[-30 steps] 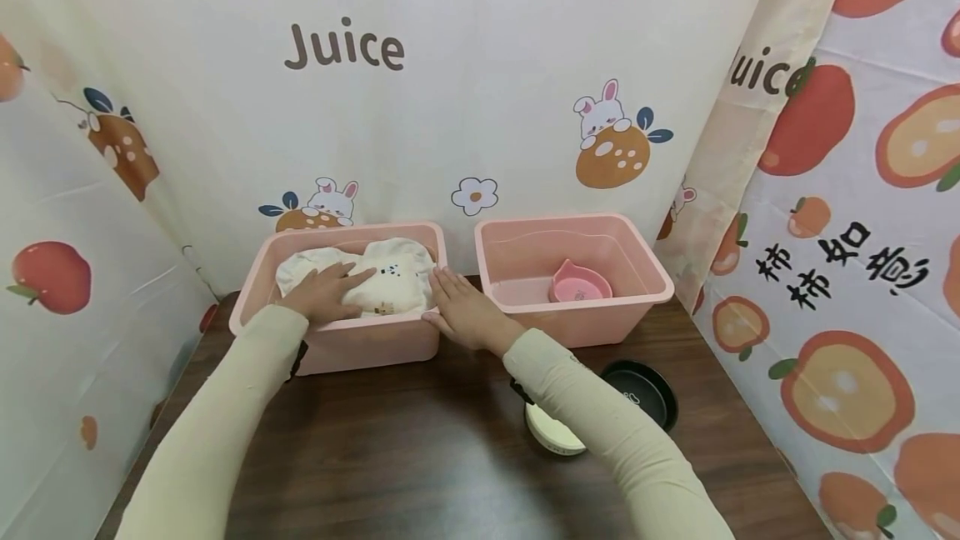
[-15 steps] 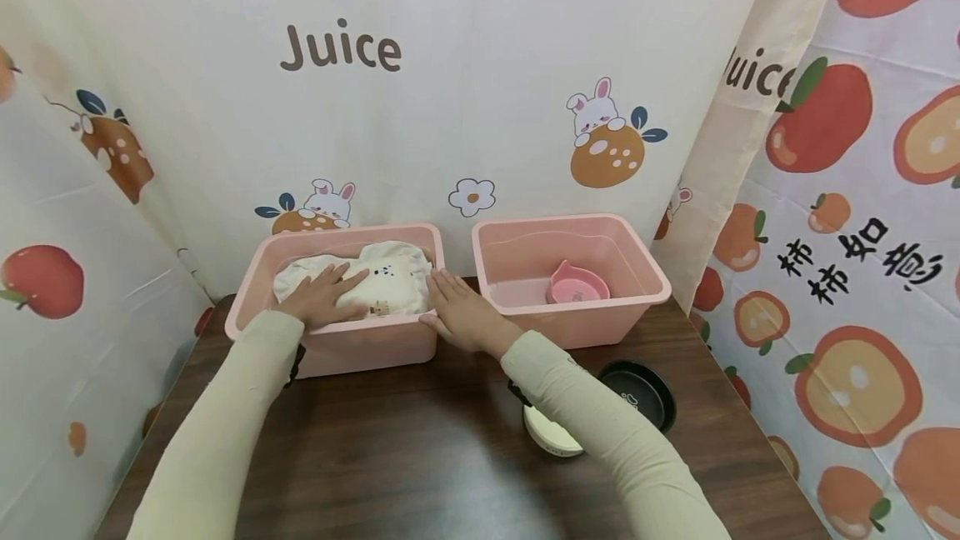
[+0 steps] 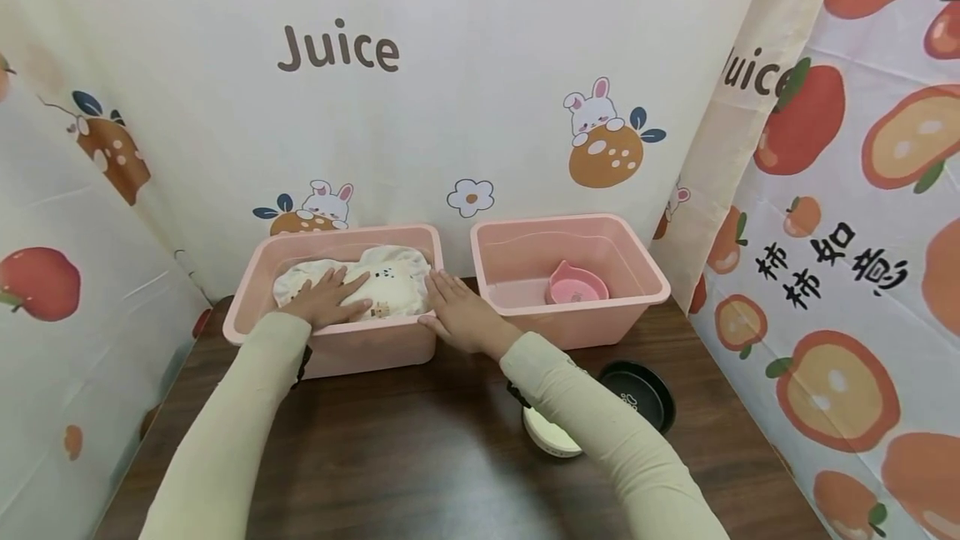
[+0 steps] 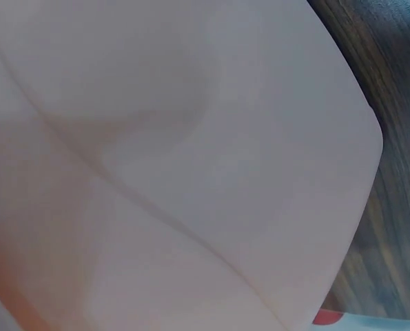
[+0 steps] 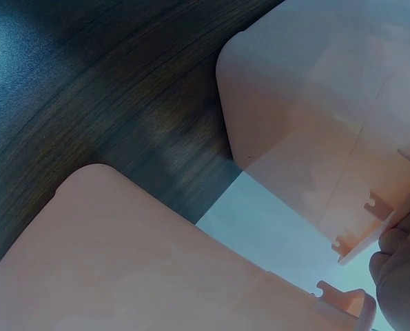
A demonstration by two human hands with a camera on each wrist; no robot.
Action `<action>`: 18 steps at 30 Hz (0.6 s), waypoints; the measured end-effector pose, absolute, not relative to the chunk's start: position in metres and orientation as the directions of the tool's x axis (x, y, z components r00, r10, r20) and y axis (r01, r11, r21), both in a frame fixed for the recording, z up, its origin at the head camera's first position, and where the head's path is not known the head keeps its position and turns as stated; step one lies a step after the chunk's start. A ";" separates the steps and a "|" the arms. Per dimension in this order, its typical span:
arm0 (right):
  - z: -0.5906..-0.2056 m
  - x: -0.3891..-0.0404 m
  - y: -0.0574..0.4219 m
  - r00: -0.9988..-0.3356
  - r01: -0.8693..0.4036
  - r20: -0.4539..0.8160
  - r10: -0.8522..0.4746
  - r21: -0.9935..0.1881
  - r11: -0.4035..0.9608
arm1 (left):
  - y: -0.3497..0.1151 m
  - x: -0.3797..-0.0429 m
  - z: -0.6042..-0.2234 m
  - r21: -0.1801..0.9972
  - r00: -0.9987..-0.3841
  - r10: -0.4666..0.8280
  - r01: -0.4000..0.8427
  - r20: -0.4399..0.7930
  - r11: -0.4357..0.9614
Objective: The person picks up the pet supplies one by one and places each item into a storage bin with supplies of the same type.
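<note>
A white cloth (image 3: 405, 280) with small animal prints and a ruffled edge lies bunched in the left pink bin (image 3: 375, 348). My left hand (image 3: 324, 298) rests on the cloth with fingers spread, its wrist over the front rim. Held nearly straight, the fingers of my right hand (image 3: 467, 313) lie against that bin's right rim. The left wrist view is filled mostly by the bin's pink outer wall (image 4: 225, 172). In the right wrist view, fingertips (image 5: 392, 241) of the right hand touch a bin's rim at the right edge.
A second pink bin (image 3: 600, 323) stands to the right, holding a small pink bowl (image 3: 579, 283) with a pointed lip. A black round dish (image 3: 654, 390) and a cream bowl (image 3: 550, 433), partly under the right sleeve, sit on the dark wooden table (image 3: 390, 440). Printed curtains surround it.
My left hand has shifted slightly on the cloth, and the cloth sits a little lower in the bin. The right hand stays at the rim.
</note>
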State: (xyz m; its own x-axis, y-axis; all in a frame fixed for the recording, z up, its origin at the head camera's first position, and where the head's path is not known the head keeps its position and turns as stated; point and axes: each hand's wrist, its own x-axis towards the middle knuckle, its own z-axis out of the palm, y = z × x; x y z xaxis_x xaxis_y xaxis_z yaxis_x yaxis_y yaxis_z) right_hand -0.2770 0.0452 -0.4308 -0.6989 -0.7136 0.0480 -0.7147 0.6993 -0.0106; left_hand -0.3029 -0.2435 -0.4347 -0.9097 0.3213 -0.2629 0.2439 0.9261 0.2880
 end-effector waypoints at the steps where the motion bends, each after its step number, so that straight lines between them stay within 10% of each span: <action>1: -0.430 -0.277 0.045 -0.702 -0.712 0.040 -0.711 -0.011 0.702 | -0.242 -0.304 -0.435 0.284 -0.908 0.322 0.245 -0.267 0.927; 18: -0.431 -0.278 0.046 -0.701 -0.713 0.037 -0.713 -0.004 0.701 | -0.236 -0.301 -0.431 0.273 -0.915 0.300 0.225 -0.271 0.935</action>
